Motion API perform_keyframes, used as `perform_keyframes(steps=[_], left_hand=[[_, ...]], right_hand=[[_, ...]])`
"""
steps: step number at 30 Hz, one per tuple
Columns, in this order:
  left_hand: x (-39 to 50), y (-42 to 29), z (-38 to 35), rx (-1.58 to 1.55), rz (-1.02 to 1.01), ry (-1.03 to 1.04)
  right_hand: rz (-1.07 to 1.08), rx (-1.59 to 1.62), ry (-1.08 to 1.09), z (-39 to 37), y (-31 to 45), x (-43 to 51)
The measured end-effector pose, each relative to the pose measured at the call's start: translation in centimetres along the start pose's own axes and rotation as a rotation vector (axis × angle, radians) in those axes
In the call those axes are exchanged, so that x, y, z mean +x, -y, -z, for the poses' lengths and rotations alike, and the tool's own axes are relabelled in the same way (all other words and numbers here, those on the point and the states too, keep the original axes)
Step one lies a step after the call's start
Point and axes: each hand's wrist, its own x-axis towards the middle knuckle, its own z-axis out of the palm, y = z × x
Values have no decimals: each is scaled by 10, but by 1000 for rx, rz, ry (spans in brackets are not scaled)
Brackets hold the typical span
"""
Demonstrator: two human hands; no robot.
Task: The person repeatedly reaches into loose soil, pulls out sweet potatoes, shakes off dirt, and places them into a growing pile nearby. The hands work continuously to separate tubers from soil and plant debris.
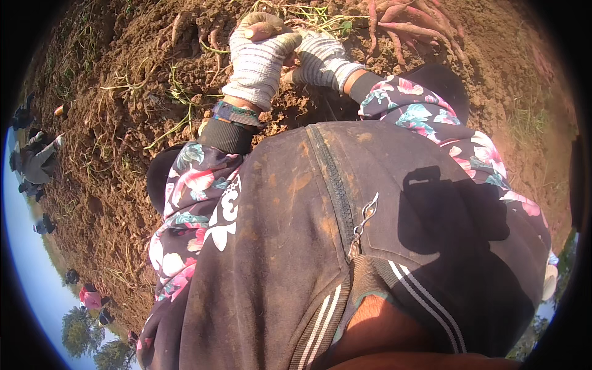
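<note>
My left hand [261,58], in a striped knit work glove dirty with soil, is curled around a sweet potato [263,30] whose pale end shows between the glove's fingers. Close against it on the right is my right hand [321,58], in a similar glove, its fingertips mostly hidden behind the left hand and low at the soil. A bit of reddish root [289,59] shows between the two hands; which hand touches it is unclear. Several long reddish sweet potatoes [411,28] lie in a heap beyond the right hand, at the upper right.
Loose brown soil [111,185] with clods surrounds the hands. Cut green vines [182,99] and thin roots lie on it. Another row of sweet potatoes [542,62] runs along the far right. Other people [37,159] are in the field at the left edge.
</note>
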Motion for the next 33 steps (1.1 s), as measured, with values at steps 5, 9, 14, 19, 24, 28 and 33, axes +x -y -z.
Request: perform_keyframes(steps=[5,9,14,19,24,28,33], left_hand=[[10,-4,25,-209,121,-16],[24,0,57,136,-2,217],[40,29,112,651,-48,-107],[-4,115,157,756,460,201],[-51,115,118,1045,448,417],[-42,127,101,1043,502,405],[-25,128,109,663,773,571]], right_hand=[[-18,-174,84,16,22,-7],[-2,-135,-46,10,5,9],[51,169,76,-7,-67,64],[18,211,16,-22,-71,71],[-19,-151,-415,-5,-14,25],[172,535,-176,13,16,-45],[-386,368,315,-39,-8,-57]])
